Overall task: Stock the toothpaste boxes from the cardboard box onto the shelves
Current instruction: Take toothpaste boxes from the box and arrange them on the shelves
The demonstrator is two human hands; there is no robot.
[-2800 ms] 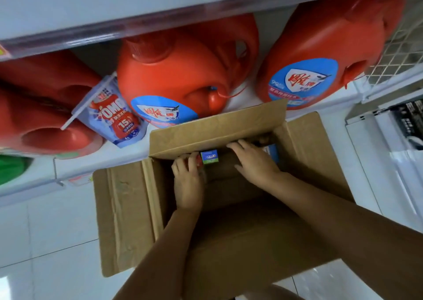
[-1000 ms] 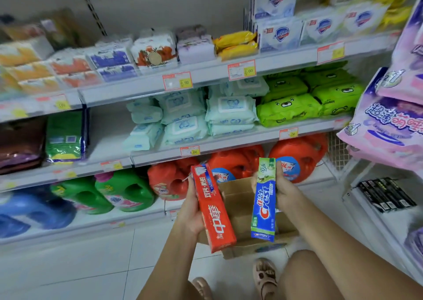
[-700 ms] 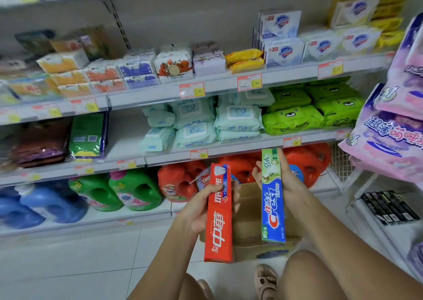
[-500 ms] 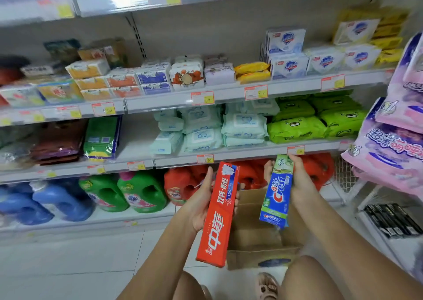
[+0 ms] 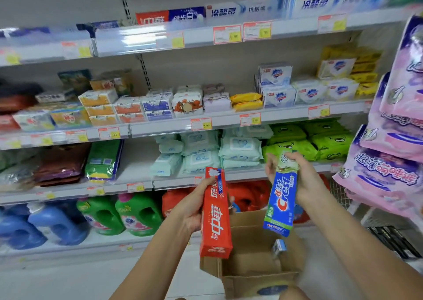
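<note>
Left hand (image 5: 194, 210) wraps fingers and thumb round the middle of the red toothpaste box (image 5: 215, 215). Right hand (image 5: 306, 185) grips the upper end of the Crest toothpaste box (image 5: 281, 199). Both are upright just above the open cardboard box (image 5: 251, 283), where one more small carton (image 5: 279, 247) shows inside. The toothpaste row (image 5: 229, 12) sits high above the cardboard box, so it is probably best to raise one carton at a time, turn it flat with the label outward, and slide it in beside its own brand.

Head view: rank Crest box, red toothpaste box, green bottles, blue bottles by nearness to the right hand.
1. Crest box, held in right hand
2. Red toothpaste box, in left hand
3. Green bottles, bottom shelf
4. Blue bottles, far left
</note>
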